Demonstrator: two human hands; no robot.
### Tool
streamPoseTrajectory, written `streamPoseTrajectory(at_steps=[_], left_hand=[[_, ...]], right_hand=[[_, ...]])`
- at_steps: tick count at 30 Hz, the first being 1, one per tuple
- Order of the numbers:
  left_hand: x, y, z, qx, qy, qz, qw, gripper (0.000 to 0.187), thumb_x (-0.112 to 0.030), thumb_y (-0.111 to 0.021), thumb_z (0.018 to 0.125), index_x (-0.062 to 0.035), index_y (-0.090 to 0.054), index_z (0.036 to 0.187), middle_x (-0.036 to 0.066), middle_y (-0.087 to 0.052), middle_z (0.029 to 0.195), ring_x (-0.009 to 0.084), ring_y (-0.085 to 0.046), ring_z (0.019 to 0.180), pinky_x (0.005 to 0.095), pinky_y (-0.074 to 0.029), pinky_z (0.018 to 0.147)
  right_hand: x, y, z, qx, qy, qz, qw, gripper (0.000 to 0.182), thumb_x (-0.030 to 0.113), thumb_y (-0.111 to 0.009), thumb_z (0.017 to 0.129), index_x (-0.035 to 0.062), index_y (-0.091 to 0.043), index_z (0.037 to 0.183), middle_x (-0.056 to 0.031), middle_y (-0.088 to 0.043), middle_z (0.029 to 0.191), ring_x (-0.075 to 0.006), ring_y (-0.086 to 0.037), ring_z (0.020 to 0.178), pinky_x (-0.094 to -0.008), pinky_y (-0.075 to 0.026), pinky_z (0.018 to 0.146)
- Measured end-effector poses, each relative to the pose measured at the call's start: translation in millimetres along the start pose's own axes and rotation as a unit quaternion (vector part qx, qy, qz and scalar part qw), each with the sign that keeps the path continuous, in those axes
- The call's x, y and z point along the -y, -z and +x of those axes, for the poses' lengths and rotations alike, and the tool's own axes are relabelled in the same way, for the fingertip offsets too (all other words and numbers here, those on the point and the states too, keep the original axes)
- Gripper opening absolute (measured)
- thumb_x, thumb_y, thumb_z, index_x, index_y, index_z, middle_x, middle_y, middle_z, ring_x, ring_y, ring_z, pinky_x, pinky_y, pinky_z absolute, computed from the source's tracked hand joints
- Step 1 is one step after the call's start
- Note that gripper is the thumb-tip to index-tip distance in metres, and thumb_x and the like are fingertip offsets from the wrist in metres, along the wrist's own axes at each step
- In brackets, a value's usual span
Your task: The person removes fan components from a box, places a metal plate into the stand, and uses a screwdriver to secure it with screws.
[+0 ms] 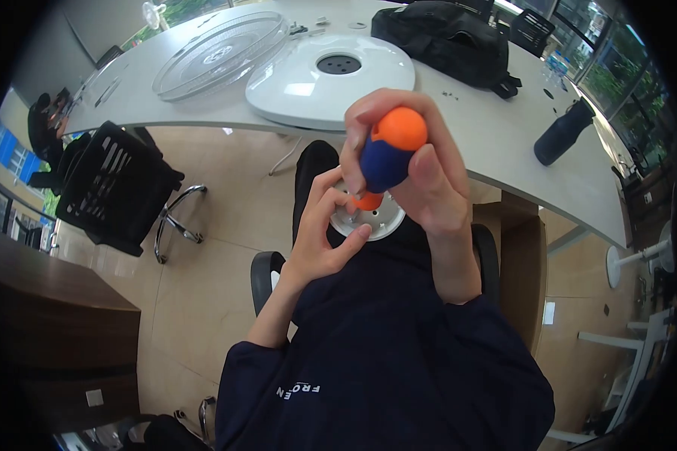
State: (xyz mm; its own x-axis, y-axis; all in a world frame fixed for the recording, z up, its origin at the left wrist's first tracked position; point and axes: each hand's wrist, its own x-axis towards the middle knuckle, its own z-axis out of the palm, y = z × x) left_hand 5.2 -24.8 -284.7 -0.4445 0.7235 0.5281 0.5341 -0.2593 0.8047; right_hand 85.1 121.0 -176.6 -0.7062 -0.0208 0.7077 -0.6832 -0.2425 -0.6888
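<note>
My right hand (440,180) is wrapped round the thick orange-and-blue handle of a screwdriver (387,164), held upright over my lap. The handle hides most of what lies below it. A smaller orange part shows just under the handle, and the tip is out of sight. Beneath it is a round white plastic part (386,224) with small holes, resting about at my lap. My left hand (320,237) grips this part at its left side, fingers behind and thumb at the near edge.
On the white table (496,143) ahead are a clear fan guard (218,56), a glossy white base (301,86), a black bag (444,41) and a dark bottle (564,133). A black chair (109,188) stands left, a cardboard box (523,270) right. Another person (44,124) sits far left.
</note>
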Motion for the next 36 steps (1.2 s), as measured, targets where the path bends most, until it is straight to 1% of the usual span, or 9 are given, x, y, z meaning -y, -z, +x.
streamPoseTrajectory(at_steps=[3, 10, 14, 16, 18, 23, 27, 31, 36], left_hand=[[0.5, 0.7, -5.8, -0.051, -0.091, 0.056, 0.993, 0.032, -0.019, -0.077, 0.078, -0.0040, -0.054, 0.095, 0.020, -0.049, 0.133, 0.0313, -0.054, 0.116, 0.0380, -0.043, 0.095], [-12.9, -3.7, -27.1, -0.102, -0.071, 0.019, 0.992, 0.053, -0.026, -0.087, 0.072, -0.0028, -0.055, 0.109, 0.020, -0.049, 0.130, 0.0321, -0.053, 0.118, 0.0414, -0.044, 0.098], [-23.5, -8.0, -30.0, -0.107, -0.080, 0.089, 0.987, 0.065, -0.027, -0.087, 0.072, -0.0001, -0.054, 0.120, 0.017, -0.050, 0.127, 0.0294, -0.053, 0.117, 0.0388, -0.046, 0.095], [-24.3, -10.8, -33.6, -0.086, -0.079, 0.110, 0.987, 0.070, -0.027, -0.087, 0.072, 0.0003, -0.052, 0.126, 0.016, -0.049, 0.126, 0.0295, -0.053, 0.118, 0.0383, -0.046, 0.095], [-19.5, -14.1, -36.7, -0.058, -0.079, 0.128, 0.987, 0.075, -0.027, -0.086, 0.073, 0.0006, -0.050, 0.132, 0.016, -0.049, 0.126, 0.0295, -0.053, 0.118, 0.0378, -0.046, 0.095], [-11.2, -18.4, -34.0, -0.026, -0.048, 0.100, 0.993, 0.078, -0.026, -0.083, 0.075, 0.0006, -0.047, 0.139, 0.019, -0.047, 0.134, 0.0344, -0.049, 0.124, 0.0404, -0.043, 0.100], [-8.3, -17.2, -25.8, -0.017, -0.067, 0.074, 0.995, 0.075, -0.026, -0.083, 0.076, 0.0010, -0.049, 0.137, 0.021, -0.045, 0.139, 0.0368, -0.046, 0.131, 0.0439, -0.040, 0.105], [3.2, -14.0, -20.4, 0.015, -0.025, 0.032, 0.999, 0.071, -0.026, -0.083, 0.076, 0.0003, -0.051, 0.134, 0.021, -0.045, 0.140, 0.0378, -0.045, 0.132, 0.0450, -0.039, 0.106], [8.3, -15.0, 4.1, 0.081, -0.035, -0.086, 0.992, 0.068, -0.025, -0.084, 0.074, -0.0013, -0.054, 0.131, 0.018, -0.048, 0.136, 0.0352, -0.046, 0.130, 0.0440, -0.040, 0.105]], right_hand=[[-10.2, 6.3, 4.5, 0.029, 0.151, -0.056, 0.987, 0.052, 0.035, -0.066, 0.095, -0.0016, -0.047, 0.127, -0.0143, -0.045, 0.122, -0.0205, -0.063, 0.097, -0.0306, -0.053, 0.080], [-6.6, -22.0, 4.2, 0.106, 0.104, 0.105, 0.983, 0.042, 0.006, -0.072, 0.089, 0.0029, -0.039, 0.116, -0.0184, -0.054, 0.110, -0.0255, -0.068, 0.085, -0.0340, -0.058, 0.068], [-1.0, -42.1, -0.8, 0.049, 0.097, 0.071, 0.992, 0.044, 0.001, -0.074, 0.086, 0.0053, -0.039, 0.111, -0.0153, -0.056, 0.104, -0.0153, -0.059, 0.084, -0.0315, -0.054, 0.070], [-7.4, -48.7, -2.1, 0.021, 0.112, 0.034, 0.993, 0.045, 0.001, -0.075, 0.086, 0.0062, -0.039, 0.111, -0.0128, -0.056, 0.104, -0.0120, -0.052, 0.086, -0.0285, -0.049, 0.075], [-14.6, -52.7, -2.8, -0.041, 0.175, -0.056, 0.982, 0.043, 0.014, -0.069, 0.093, 0.0029, -0.037, 0.119, -0.0176, -0.051, 0.103, -0.0103, -0.054, 0.062, -0.0219, -0.045, 0.051], [-1.7, -50.1, -11.3, -0.007, 0.101, -0.072, 0.992, 0.063, 0.053, -0.045, 0.102, 0.0002, -0.036, 0.135, -0.0116, -0.052, 0.105, -0.0095, -0.052, 0.067, -0.0225, -0.044, 0.059], [5.5, -44.7, -13.4, -0.009, 0.069, -0.146, 0.987, 0.065, 0.056, -0.043, 0.102, 0.0002, -0.040, 0.135, -0.0109, -0.051, 0.105, -0.0114, -0.054, 0.072, -0.0252, -0.046, 0.062], [6.8, -44.8, -12.2, -0.065, 0.192, -0.090, 0.975, 0.045, 0.001, -0.076, 0.083, 0.0056, -0.047, 0.118, -0.0116, -0.055, 0.109, -0.0138, -0.060, 0.093, -0.0298, -0.049, 0.085], [10.6, -39.7, -18.3, -0.069, 0.156, -0.137, 0.976, 0.048, 0.006, -0.078, 0.084, 0.0062, -0.046, 0.119, -0.0131, -0.056, 0.111, -0.0137, -0.060, 0.093, -0.0308, -0.050, 0.086]])
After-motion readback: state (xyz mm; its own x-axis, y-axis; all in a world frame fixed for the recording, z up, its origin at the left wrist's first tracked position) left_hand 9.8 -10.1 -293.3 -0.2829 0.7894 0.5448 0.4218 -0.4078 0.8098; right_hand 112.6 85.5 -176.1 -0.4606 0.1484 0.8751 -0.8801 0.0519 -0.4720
